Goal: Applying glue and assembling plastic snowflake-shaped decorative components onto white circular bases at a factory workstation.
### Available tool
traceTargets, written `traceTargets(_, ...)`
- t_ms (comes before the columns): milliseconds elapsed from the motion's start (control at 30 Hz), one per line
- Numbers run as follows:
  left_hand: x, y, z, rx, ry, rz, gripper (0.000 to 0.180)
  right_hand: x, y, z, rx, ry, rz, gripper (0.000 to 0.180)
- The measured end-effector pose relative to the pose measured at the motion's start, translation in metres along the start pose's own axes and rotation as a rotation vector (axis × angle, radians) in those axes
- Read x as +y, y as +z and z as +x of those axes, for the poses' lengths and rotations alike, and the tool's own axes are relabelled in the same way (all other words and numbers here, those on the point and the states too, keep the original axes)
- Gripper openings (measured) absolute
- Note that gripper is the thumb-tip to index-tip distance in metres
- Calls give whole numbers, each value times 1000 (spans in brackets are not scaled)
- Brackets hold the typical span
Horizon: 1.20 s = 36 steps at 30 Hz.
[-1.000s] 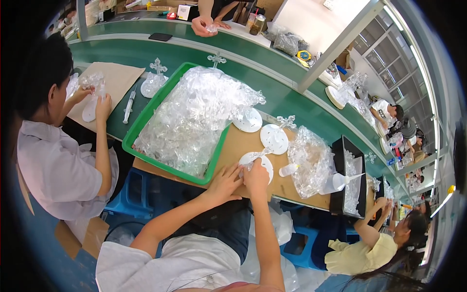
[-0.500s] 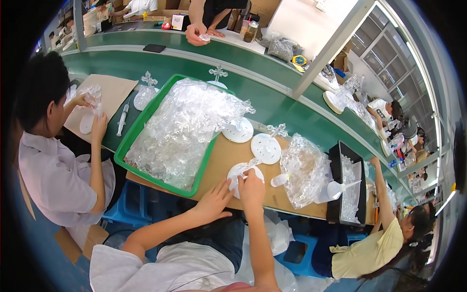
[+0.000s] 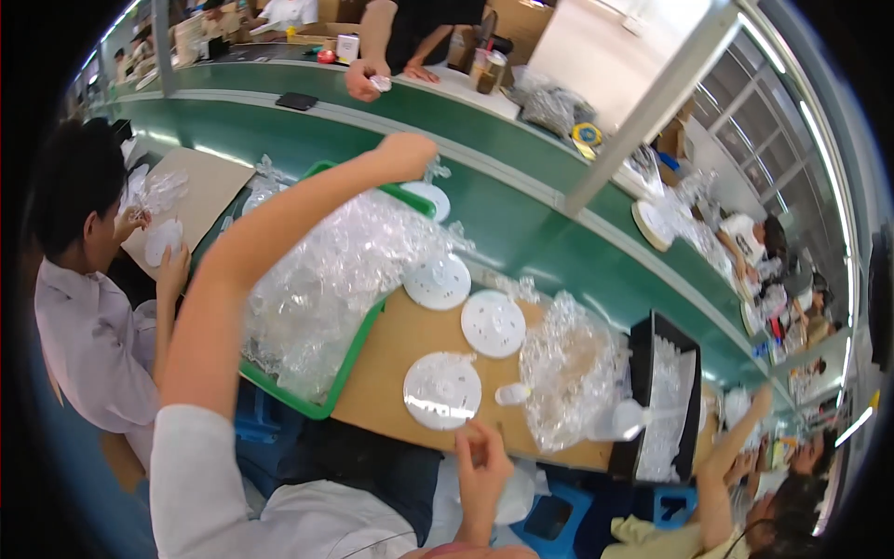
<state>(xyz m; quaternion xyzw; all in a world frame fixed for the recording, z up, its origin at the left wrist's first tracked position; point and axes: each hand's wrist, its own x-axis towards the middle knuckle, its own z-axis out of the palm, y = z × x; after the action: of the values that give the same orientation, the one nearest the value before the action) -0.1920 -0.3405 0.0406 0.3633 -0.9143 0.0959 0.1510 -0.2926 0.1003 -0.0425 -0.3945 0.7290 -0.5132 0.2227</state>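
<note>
My left arm stretches forward across the green tray [image 3: 328,404], heaped with clear plastic pieces [image 3: 312,270]. At the tray's far corner my left hand [image 3: 408,155] is beside a clear ornate cross [image 3: 436,170] above a white round base [image 3: 426,197]. Its fingers point away and are hidden, so a grip cannot be made out. Near the table's front edge, my right hand [image 3: 482,458] has curled fingers, thumb close to the fingertips; anything between them is too small to tell. Just beyond it lies a white disc [image 3: 443,391] with a clear piece on top.
Two more white discs [image 3: 494,324] lie on the brown board [image 3: 372,391]. To their right are a small white bottle [image 3: 512,394], clear bagged pieces [image 3: 570,373], a translucent squeeze bottle [image 3: 622,421] and a black bin [image 3: 694,391]. Co-workers sit at both sides; another stands opposite.
My left hand has left the near disc and reached far forward over the tray. My right hand has drawn back from that disc toward the table's edge. The whole view has shifted somewhat.
</note>
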Motion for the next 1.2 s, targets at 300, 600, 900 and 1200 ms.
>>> traceTargets(300, -43, 134, 118, -458, 141, -73, 48, 26, -34, 3, 128, 153, -92, 30)
traceTargets(600, -3, 95, 157, 38, 159, -74, 18, 21, -22, 19, 261, 233, 55, 25)
traceTargets(900, 70, -158, 60, 205, 268, -281, 16, 13, -43, -4, 184, -23, -22, 26)
traceTargets(1200, 77, -192, -130, 133, 311, -282, 25, 59, 49, -4, 49, -306, -433, 16)
